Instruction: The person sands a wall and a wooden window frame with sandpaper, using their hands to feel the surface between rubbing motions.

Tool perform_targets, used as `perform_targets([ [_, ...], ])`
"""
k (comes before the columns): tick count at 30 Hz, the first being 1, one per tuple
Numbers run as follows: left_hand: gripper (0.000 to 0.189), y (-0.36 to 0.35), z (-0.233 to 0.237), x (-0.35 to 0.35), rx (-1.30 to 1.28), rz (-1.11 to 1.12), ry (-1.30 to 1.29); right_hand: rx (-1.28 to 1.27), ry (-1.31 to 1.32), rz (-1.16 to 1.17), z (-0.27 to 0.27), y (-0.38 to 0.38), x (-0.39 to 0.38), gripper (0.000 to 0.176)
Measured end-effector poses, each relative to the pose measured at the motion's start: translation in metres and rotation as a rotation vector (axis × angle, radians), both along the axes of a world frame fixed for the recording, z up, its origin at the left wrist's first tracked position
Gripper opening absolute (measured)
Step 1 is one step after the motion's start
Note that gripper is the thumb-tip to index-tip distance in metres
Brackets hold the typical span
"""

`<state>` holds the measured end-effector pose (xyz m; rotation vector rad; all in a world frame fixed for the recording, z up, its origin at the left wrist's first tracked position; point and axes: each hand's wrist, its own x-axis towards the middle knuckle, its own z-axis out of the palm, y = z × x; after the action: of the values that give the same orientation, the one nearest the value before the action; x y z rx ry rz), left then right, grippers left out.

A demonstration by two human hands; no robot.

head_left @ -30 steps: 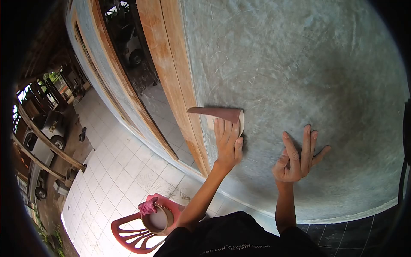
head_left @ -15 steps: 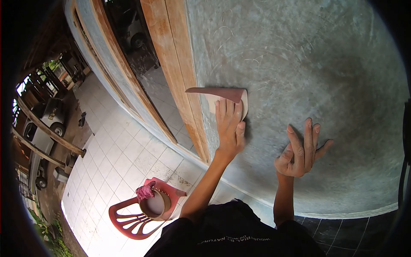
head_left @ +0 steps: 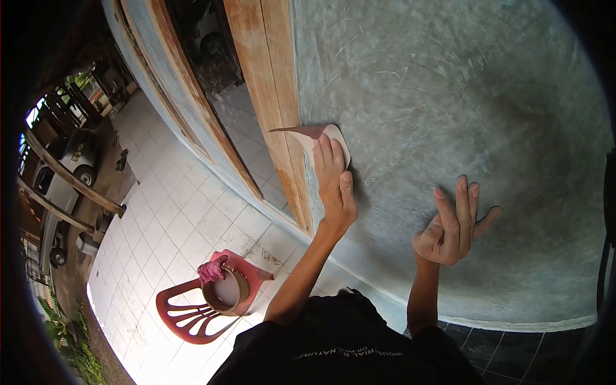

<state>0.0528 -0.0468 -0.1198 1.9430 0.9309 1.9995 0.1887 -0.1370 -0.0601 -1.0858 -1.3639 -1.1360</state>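
My left hand (head_left: 332, 176) presses a sheet of sandpaper (head_left: 338, 140) against the grey plastered wall (head_left: 410, 115), close beside the wooden frame (head_left: 266, 83). The sheet's pale backing faces me, and its reddish-brown grit side shows where the upper edge curls over toward the frame. My fingers lie along the sheet, with the thumb on the right side. Lower and to the right, my right hand (head_left: 449, 224) is at the wall with its fingers spread and nothing in it. Pale dust coats the fingers of both hands.
A red plastic chair (head_left: 251, 273) on the white tiled floor (head_left: 186, 224) carries a bucket (head_left: 226, 292) of cloudy liquid, with a pink cloth (head_left: 212, 272) on its rim. Left of the frame is a window pane (head_left: 224, 96). A vehicle (head_left: 70, 160) stands outside beyond wooden poles.
My left hand has slid the sandpaper left along the wall toward the wooden frame, and the sheet's curl has changed shape. The right hand stays in nearly the same place.
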Motion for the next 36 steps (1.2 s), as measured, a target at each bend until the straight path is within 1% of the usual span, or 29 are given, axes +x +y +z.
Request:
perform_targets([
  [3, 0.048, 0.0, 0.009, 0.0, 0.012, -0.005, -0.004, 0.019, -0.007, 0.019, 0.0, 0.001, 0.0, 0.035],
  [5, 0.047, 0.006, 0.005, -0.013, 0.066, -0.066, 0.168, 0.015, -0.01, 0.023, 0.0, 0.003, 0.001, 0.035],
  [7, 0.047, 0.01, 0.023, -0.018, 0.038, -0.032, 0.143, 0.036, -0.017, 0.042, 0.0, 0.003, 0.001, 0.035],
  [9, 0.046, 0.008, 0.032, -0.014, -0.033, -0.019, -0.025, 0.03, -0.018, 0.038, -0.001, 0.002, 0.0, 0.035],
  [11, 0.046, -0.007, 0.028, -0.01, -0.04, -0.027, -0.025, 0.037, -0.026, 0.036, 0.0, 0.003, -0.001, 0.035],
  [13, 0.046, -0.017, 0.019, -0.008, 0.018, -0.13, 0.216, -0.001, -0.009, 0.016, -0.002, 0.002, -0.001, 0.035],
  [14, 0.046, -0.015, 0.017, -0.01, 0.018, -0.133, 0.232, 0.002, -0.012, 0.019, -0.001, 0.003, -0.002, 0.035],
  [15, 0.046, -0.01, 0.022, -0.013, 0.017, -0.132, 0.229, 0.008, -0.014, 0.023, -0.001, 0.003, -0.002, 0.035],
  [17, 0.045, 0.003, 0.04, -0.022, -0.001, -0.088, 0.078, 0.004, -0.018, 0.027, -0.002, 0.002, -0.001, 0.035],
  [18, 0.045, 0.007, 0.049, -0.028, -0.028, -0.105, 0.048, 0.008, -0.015, 0.03, -0.002, 0.002, 0.0, 0.035],
  [21, 0.046, -0.003, 0.048, -0.022, -0.04, -0.085, 0.07, 0.013, -0.016, 0.036, -0.004, 0.002, 0.0, 0.035],
  [23, 0.046, -0.016, 0.03, -0.015, -0.041, -0.112, 0.096, 0.016, -0.027, 0.044, -0.003, 0.002, -0.001, 0.036],
  [25, 0.046, -0.025, 0.028, -0.014, -0.055, -0.172, 0.166, 0.002, -0.012, 0.037, -0.004, 0.001, 0.0, 0.036],
  [26, 0.046, -0.023, 0.029, -0.015, -0.067, -0.169, 0.146, -0.002, -0.014, 0.037, -0.004, 0.002, 0.0, 0.036],
  [27, 0.046, -0.021, 0.039, -0.019, -0.075, -0.17, 0.142, 0.013, -0.017, 0.046, -0.003, 0.003, -0.001, 0.036],
  [29, 0.046, -0.015, 0.059, -0.028, -0.133, -0.195, 0.032, 0.024, -0.022, 0.058, -0.003, 0.001, 0.0, 0.035],
  [30, 0.046, -0.014, 0.068, -0.031, -0.131, -0.159, 0.085, 0.012, -0.019, 0.049, -0.005, 0.0, 0.0, 0.035],
  [33, 0.047, -0.022, 0.056, -0.021, -0.123, -0.12, 0.13, 0.01, -0.016, 0.043, -0.005, 0.001, -0.001, 0.035],
  [36, 0.047, -0.04, 0.036, -0.008, -0.147, -0.167, 0.119, 0.014, -0.017, 0.046, -0.004, 0.003, -0.001, 0.035],
])
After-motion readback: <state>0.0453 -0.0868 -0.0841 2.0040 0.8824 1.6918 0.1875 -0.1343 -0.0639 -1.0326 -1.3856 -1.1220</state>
